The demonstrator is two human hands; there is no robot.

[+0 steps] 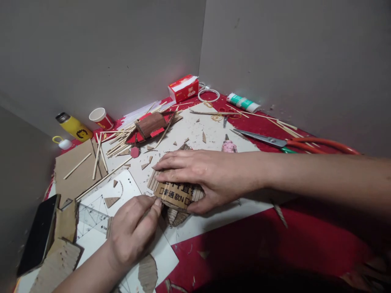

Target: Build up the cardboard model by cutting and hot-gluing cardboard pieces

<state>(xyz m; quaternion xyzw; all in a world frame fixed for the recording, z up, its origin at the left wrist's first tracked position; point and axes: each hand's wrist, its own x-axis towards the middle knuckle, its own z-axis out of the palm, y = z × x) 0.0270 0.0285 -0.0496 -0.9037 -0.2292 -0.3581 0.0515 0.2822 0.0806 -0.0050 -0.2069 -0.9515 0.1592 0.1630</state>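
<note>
The fingers of your right hand are lying slightly apart across the printed cardboard piece just below the frame's centre, the thumb bracing its lower edge so that you are holding it between them. Your left hand is bringing 2 curled digits, thumb and forefinger, to its lower-left corner, whether gripping I cannot tell. A boat-shaped model is sitting above, at upper centre.
</note>
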